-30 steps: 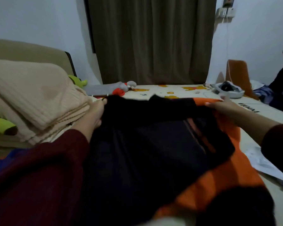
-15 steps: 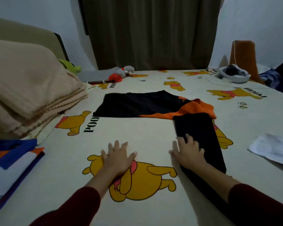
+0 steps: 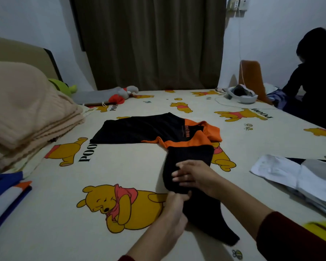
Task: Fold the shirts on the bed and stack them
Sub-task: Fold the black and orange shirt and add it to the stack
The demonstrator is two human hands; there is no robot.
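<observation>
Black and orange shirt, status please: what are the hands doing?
Left hand pinches black sleeve edge; right hand lies flat on it. Black and orange shirt spread on bed, unfolded. White garment lies apart, right.

Beige blanket (image 3: 26, 113) at left, brown curtain (image 3: 151, 42) beyond, perhaps a headset (image 3: 242, 95) far right.

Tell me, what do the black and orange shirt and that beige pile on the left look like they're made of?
The black and orange shirt looks like soft matte knit fabric, perhaps cotton: it lies limp and creases without shine. The beige pile seems a thick ribbed knit blanket or sweater, with visible ribs along its folded edges.
</observation>
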